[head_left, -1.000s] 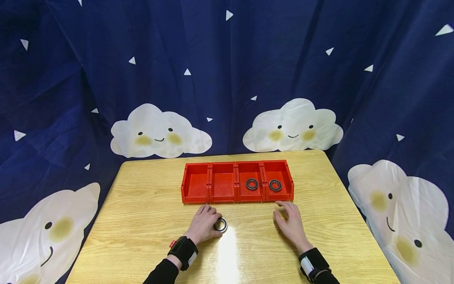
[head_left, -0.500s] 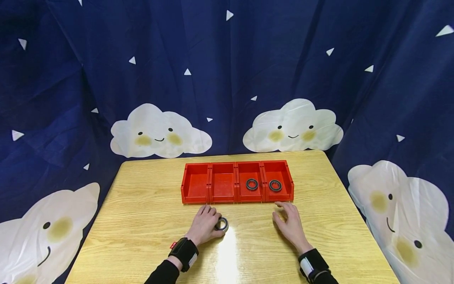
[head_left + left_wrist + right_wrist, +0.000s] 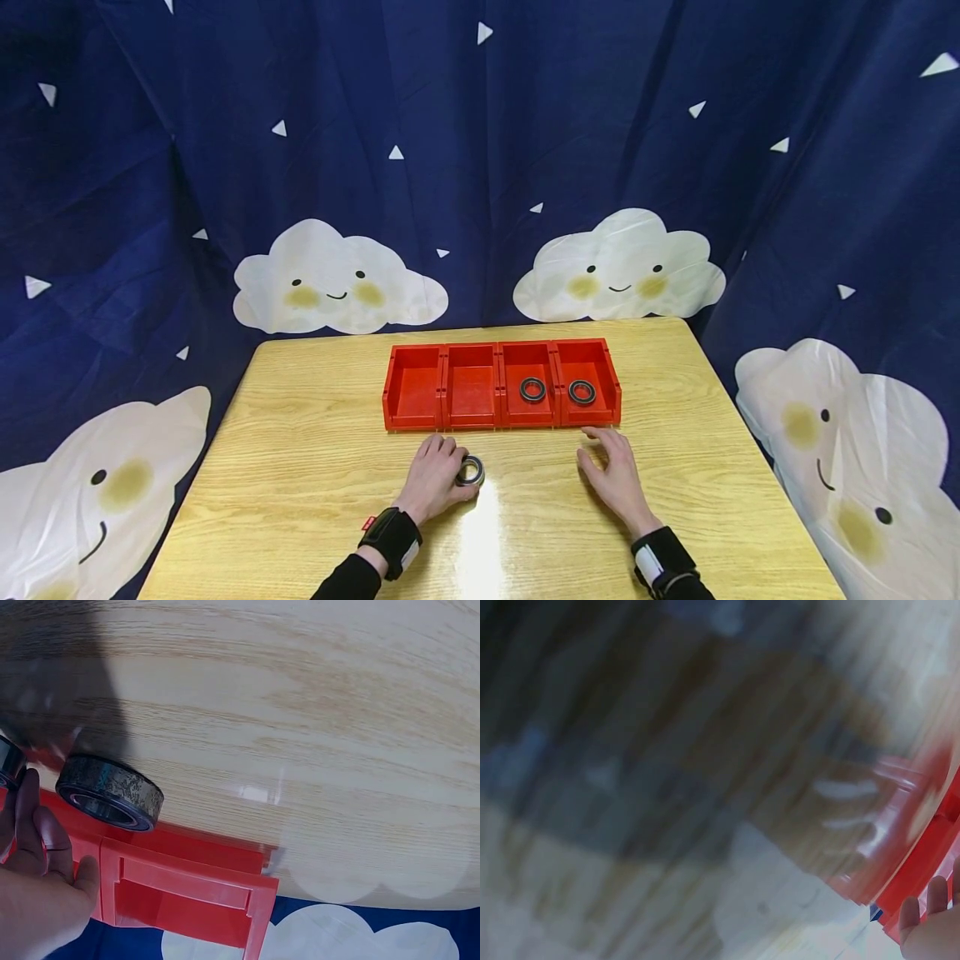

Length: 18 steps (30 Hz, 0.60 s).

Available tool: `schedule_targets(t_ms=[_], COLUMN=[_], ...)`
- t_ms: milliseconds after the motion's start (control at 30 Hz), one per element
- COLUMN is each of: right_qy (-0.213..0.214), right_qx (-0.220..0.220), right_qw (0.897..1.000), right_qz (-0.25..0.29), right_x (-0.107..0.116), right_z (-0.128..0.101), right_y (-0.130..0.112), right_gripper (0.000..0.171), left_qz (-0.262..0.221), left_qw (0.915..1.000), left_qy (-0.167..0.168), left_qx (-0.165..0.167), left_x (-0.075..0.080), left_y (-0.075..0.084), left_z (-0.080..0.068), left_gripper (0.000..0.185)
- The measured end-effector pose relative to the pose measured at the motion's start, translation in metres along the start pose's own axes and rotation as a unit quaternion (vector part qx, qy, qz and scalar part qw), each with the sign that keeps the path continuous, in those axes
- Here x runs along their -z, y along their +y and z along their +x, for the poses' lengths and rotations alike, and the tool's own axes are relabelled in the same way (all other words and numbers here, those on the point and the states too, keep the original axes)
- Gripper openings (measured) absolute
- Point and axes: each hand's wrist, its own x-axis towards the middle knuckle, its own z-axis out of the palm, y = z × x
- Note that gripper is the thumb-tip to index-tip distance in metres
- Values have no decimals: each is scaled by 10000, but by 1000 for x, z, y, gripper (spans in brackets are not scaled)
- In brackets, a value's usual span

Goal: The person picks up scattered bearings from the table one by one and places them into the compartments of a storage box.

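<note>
My left hand (image 3: 433, 483) pinches a bearing (image 3: 480, 477), dark with a shiny ring, between thumb and fingers, just in front of the red bins (image 3: 442, 408). In the left wrist view, fingertips (image 3: 31, 796) touch a bearing (image 3: 7, 761) cut off by the frame's edge. A second dark bearing (image 3: 112, 787) shows beside those fingers; in the head view the hand seems to hide it. My right hand (image 3: 618, 483) holds nothing, thumb and forefinger apart, just before the rightmost bin. Only some fingers (image 3: 936, 896) of it show in the right wrist view, which is blurred.
Two more bearings lie in the bins, one (image 3: 532, 389) in the third from the left and another (image 3: 582, 392) in the rightmost. All bins stand joined in a row on the wooden table (image 3: 315, 433). A dark blue curtain (image 3: 465, 125) hangs behind.
My left hand has shifted slightly right with the bearing, which now sits a little farther right and away from me. The right hand has stayed nearly still.
</note>
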Motion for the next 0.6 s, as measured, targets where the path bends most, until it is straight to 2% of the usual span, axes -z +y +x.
schedule_targets(t_ms=[233, 433, 600], right_qy=[-11, 2, 40], right_qx=[-44, -39, 20], right_qw=[10000, 10000, 10000], right_qz=[-2, 33, 24], right_x=[-1, 0, 0], right_z=[0, 0, -1], right_y=[0, 0, 0], right_gripper=[35, 35, 35], left_qz=[-117, -253, -371], left_qw=[9999, 9996, 9992], left_qy=[-13, 104, 67], left_qx=[51, 81, 132], left_x=[1, 8, 13], left_y=[-1, -3, -5], left_z=[2, 5, 9], left_gripper=[46, 44, 42])
